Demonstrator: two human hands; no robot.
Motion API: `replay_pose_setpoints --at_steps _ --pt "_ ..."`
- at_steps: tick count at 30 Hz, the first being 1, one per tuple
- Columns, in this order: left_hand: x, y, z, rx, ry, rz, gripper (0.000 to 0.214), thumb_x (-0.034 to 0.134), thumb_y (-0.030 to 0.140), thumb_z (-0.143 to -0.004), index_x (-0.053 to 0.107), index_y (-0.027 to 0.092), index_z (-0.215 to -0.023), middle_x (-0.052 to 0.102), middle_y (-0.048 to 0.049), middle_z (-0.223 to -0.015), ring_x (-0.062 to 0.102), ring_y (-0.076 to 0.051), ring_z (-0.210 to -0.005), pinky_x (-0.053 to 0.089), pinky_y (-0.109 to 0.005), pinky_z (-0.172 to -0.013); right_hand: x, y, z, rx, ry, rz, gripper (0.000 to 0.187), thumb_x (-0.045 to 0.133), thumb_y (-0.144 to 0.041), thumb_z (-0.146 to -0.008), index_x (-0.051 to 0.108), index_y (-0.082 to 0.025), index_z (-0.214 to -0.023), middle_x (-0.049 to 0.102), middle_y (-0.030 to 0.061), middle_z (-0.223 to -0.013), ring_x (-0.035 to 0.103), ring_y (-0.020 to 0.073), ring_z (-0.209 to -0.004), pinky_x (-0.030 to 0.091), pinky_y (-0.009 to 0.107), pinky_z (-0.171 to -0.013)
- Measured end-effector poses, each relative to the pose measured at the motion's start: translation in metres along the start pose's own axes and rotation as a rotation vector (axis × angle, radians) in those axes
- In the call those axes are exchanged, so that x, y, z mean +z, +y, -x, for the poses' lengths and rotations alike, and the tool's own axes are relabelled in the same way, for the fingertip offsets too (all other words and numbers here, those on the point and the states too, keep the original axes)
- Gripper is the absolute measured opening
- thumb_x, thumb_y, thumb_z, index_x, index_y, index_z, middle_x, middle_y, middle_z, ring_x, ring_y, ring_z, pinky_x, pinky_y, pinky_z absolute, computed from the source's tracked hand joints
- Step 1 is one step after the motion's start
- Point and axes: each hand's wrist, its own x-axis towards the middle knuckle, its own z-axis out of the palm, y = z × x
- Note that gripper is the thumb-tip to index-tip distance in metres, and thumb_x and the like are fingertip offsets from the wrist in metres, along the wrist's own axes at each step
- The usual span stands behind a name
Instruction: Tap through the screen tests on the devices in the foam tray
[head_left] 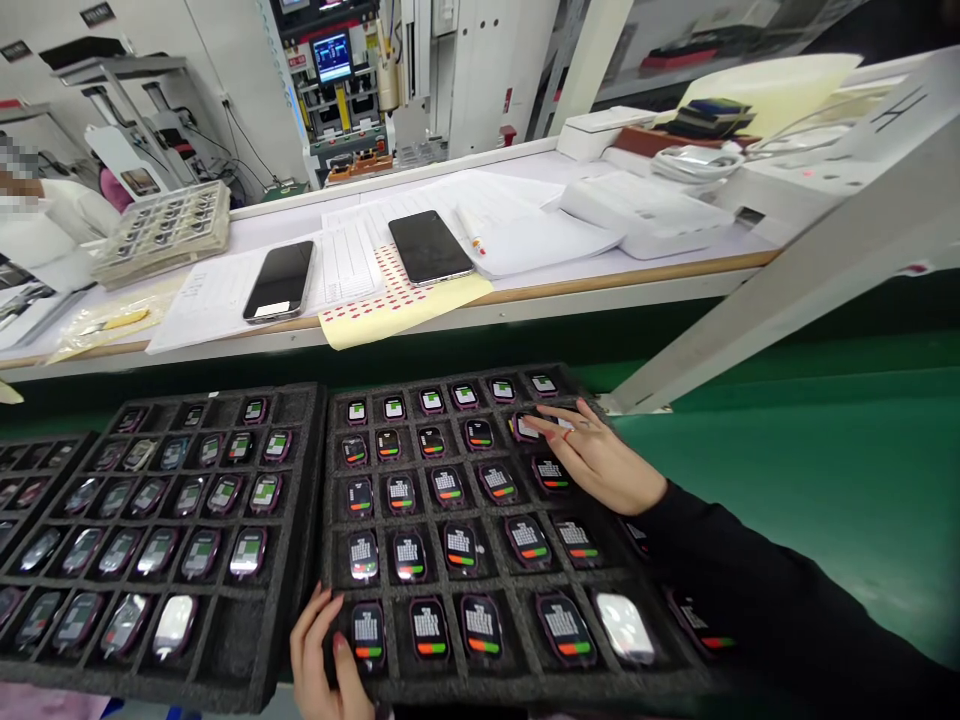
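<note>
A black foam tray (pixel 327 470) lies in front of me, its pockets filled with several small lit watch units (pixel 458 547). My left hand (pixel 321 655) grips the tray's near left corner, fingers curled over the edge. My right hand (pixel 590 455) rests flat on the tray's far right part, fingers stretched over the units there, its black sleeve crossing the tray's right side. A second foam tray (pixel 292 530) with similar units lies right beside it on the left.
A green conveyor belt (pixel 810 480) runs under the trays. Behind it stands a white bench with two dark phones (pixel 280 281) (pixel 429 247), paper sheets, a sticker sheet (pixel 390 300) and a stack of trays (pixel 161 230). Another person sits at far left.
</note>
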Motion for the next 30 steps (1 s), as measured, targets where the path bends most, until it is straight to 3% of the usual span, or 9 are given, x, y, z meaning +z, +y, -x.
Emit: replay_pose_setpoints --at_steps 7,9,16,24,30 --pt "0.000 -0.001 0.000 -0.023 0.014 -0.006 0.023 0.052 0.026 -0.096 0.070 0.020 -0.107 0.066 -0.0080 -0.117 0.062 -0.024 -0.114 0.046 -0.037 -0.097 -0.003 0.015 -0.007 0.097 0.092 0.002 0.050 0.028 -0.032 -0.105 0.074 -0.018 -0.091 0.072 0.0141 -0.117 0.064 0.0354 -0.115 0.028 0.070 -0.117" --pt "0.001 -0.001 0.000 -0.013 0.023 0.000 0.022 0.052 0.027 -0.095 0.070 0.020 -0.106 0.066 -0.0075 -0.116 0.062 -0.024 -0.113 0.046 -0.037 -0.097 0.000 0.016 -0.011 0.100 0.086 -0.009 0.049 0.028 -0.032 -0.105 0.072 -0.019 -0.088 0.072 0.0140 -0.117 0.065 0.0348 -0.114 0.029 0.069 -0.117" --pt "0.002 0.004 0.001 -0.074 0.044 -0.057 0.023 0.051 0.029 -0.097 0.071 0.020 -0.103 0.067 -0.0078 -0.116 0.062 -0.024 -0.112 0.047 -0.038 -0.096 0.005 0.015 -0.015 0.131 0.061 -0.061 0.052 0.024 -0.035 -0.106 0.071 -0.016 -0.115 0.068 0.0141 -0.125 0.061 0.0343 -0.122 0.036 0.068 -0.113" --pt "0.005 -0.003 0.000 -0.017 0.058 0.010 0.021 0.054 0.029 -0.094 0.072 0.021 -0.102 0.067 -0.0064 -0.112 0.063 -0.024 -0.110 0.046 -0.039 -0.102 -0.019 0.030 0.010 0.228 0.101 -0.052 0.060 0.019 -0.041 -0.107 0.073 -0.015 -0.118 0.065 0.0139 -0.130 0.058 0.0365 -0.126 0.028 0.070 -0.116" --pt "0.007 -0.005 -0.001 0.014 0.058 0.029 0.021 0.054 0.027 -0.093 0.073 0.021 -0.100 0.067 -0.0058 -0.111 0.063 -0.024 -0.109 0.044 -0.039 -0.105 -0.016 0.026 0.027 0.174 0.081 -0.048 0.055 0.022 -0.039 -0.107 0.066 -0.015 -0.132 0.065 0.0124 -0.132 0.050 0.0318 -0.135 0.026 0.065 -0.120"
